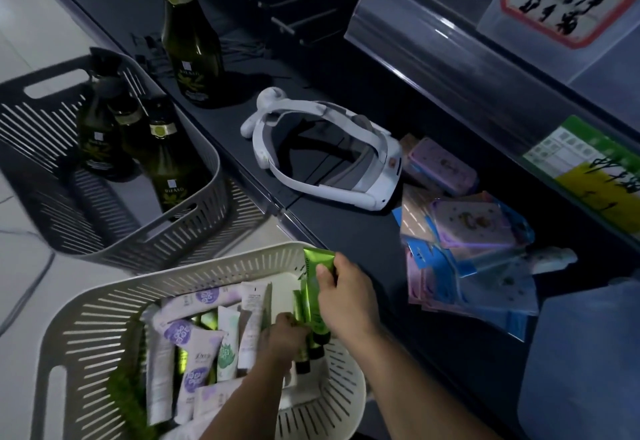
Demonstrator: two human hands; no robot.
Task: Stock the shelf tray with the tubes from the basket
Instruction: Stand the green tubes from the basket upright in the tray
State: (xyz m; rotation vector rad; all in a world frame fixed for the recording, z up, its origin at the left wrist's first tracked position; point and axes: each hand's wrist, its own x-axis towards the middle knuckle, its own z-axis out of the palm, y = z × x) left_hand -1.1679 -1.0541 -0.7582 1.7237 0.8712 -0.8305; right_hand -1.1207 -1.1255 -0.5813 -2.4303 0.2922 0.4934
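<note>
In the white basket (86,318) at left, pale tubes (201,346) lie heaped. My left hand (282,335) curls on a dark green tube (302,356); my right hand (341,296) clenches round a bright green tube (311,266) at the far rim. Risk: both tubes touch, so lifting one may drag the other out short of the shelf (363,239)

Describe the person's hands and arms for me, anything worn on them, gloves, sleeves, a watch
The left hand and right hand are bare, with no gloves. In this dim light I can make out no ring, watch or bracelet. The left forearm and right forearm are uncovered too, with no sleeve showing before the picture's bottom edge.
</note>
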